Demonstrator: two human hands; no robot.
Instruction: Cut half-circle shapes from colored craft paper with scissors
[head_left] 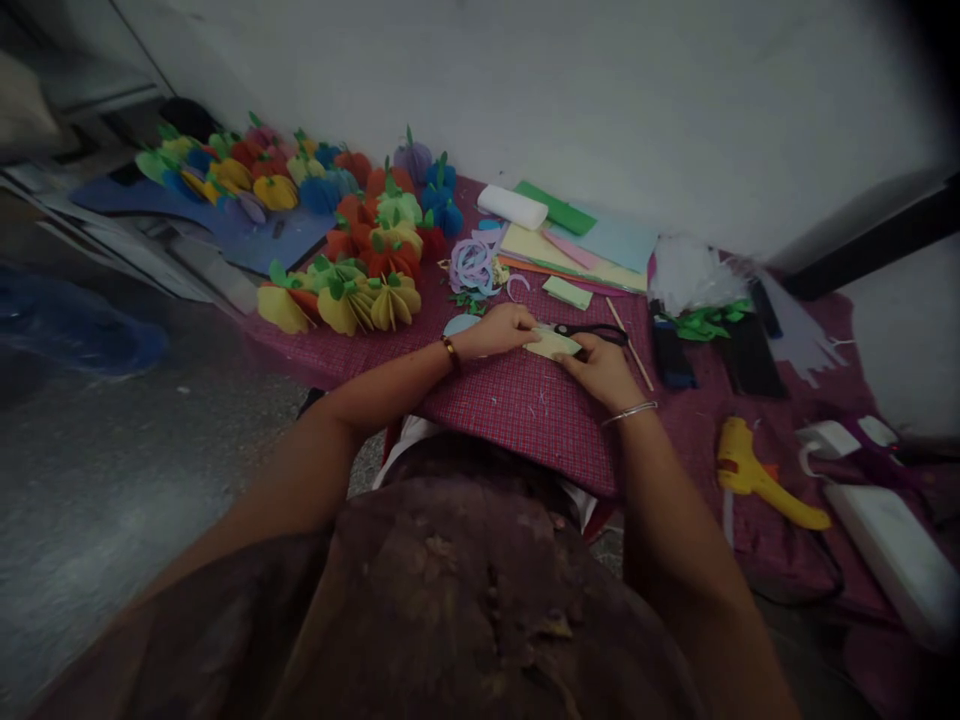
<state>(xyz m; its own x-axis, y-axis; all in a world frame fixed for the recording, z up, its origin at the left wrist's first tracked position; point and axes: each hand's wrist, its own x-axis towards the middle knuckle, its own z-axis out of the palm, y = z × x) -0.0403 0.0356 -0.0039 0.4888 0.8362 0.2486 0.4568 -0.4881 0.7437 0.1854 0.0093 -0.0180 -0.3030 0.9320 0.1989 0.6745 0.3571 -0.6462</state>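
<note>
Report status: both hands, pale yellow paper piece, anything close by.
Left hand, right hand: holding pale yellow paper piece between them. Black-handled scissors close beyond it.

"What pattern has the worktop (517, 415)?"
"A fine check, dark pinkish red."
"The paper (551, 343) by its front edge?"
"Pale yellow-green, beside black-handled scissors (571, 330)."
"Along the back edge?"
"A white roll (512, 207) and a bright green sheet (559, 208)."
"Toward the right edge?"
"A yellow glue gun (750, 475), its trigger (772, 470) orange."
</note>
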